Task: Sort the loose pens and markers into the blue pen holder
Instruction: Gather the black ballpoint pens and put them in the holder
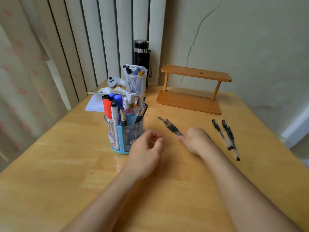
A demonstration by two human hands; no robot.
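Gripping two black gel pens [169,126] by their lower ends, the right hand [195,139] should lift them tips-down toward the blue pen holder [124,136] at 9 o'clock, the left hand [145,148], loosely curled and empty, steadying its wall, with three more pens [225,136] on the tabletop [50,181] at 3 o'clock.

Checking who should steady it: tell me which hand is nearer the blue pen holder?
Left. The left hand sits right beside the blue pen holder, partly overlapping its lower right side. The right hand is farther right, gripping black pens.
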